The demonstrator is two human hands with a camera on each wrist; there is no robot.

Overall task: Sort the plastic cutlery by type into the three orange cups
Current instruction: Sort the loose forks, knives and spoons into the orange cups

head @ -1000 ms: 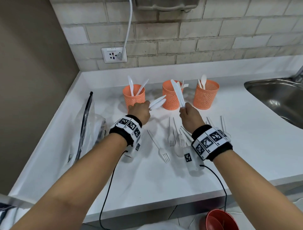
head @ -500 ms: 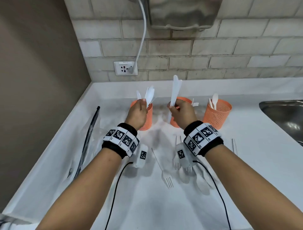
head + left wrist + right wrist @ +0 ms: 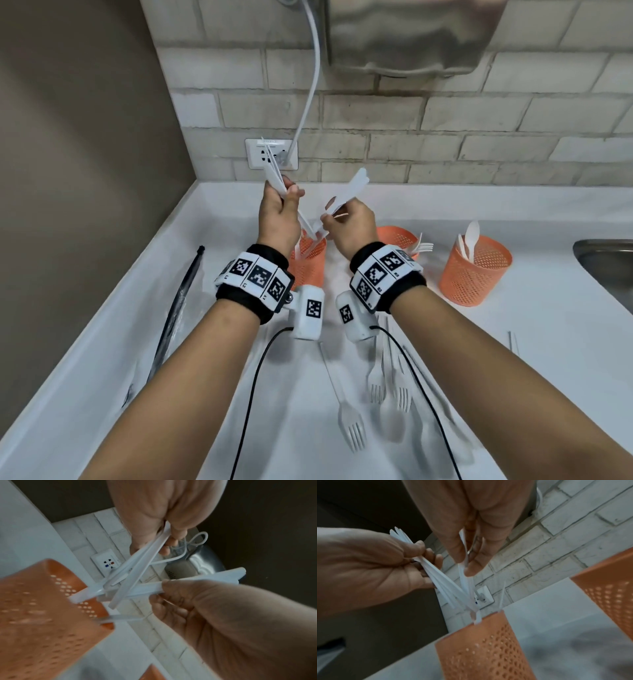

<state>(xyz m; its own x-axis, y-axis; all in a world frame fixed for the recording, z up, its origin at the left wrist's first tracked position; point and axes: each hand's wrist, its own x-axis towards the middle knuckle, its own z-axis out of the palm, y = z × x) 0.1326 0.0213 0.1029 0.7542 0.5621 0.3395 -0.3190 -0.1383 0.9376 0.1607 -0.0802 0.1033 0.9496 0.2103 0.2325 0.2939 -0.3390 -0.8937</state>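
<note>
Gripping a small bundle of white plastic knives (image 3: 274, 171), the left hand (image 3: 278, 216) is raised above the left orange cup (image 3: 310, 265), fingers curled round the handles so the blades fan up in front of the wall socket (image 3: 255, 154). The right hand (image 3: 352, 224) hovers just beside it, also above that cup, its thumb and fingers pinching a second bundle of knives (image 3: 354, 183) whose serrated blades point up and away from the cup. From the left wrist view the two bundles cross each other over the cup's rim, handle ends touching or very nearly so; I cannot tell which.

Right of the left orange cup stands the middle orange cup (image 3: 395, 234), mostly hidden behind the right wrist, with fork tines (image 3: 423, 246) sticking out of it. Further right again stands the right orange cup (image 3: 474, 274), holding spoons (image 3: 471, 240). Nearer the person than the left cup, loose forks (image 3: 352, 428) and spoons (image 3: 392, 421) lie scattered on the white surface (image 3: 548, 325). A black rod (image 3: 178, 308) lies on clear plastic well to the left of the cup, and the edge of a steel sink (image 3: 603, 263) shows far to its right. Both wrists wear bands with black-and-white markers.
</note>
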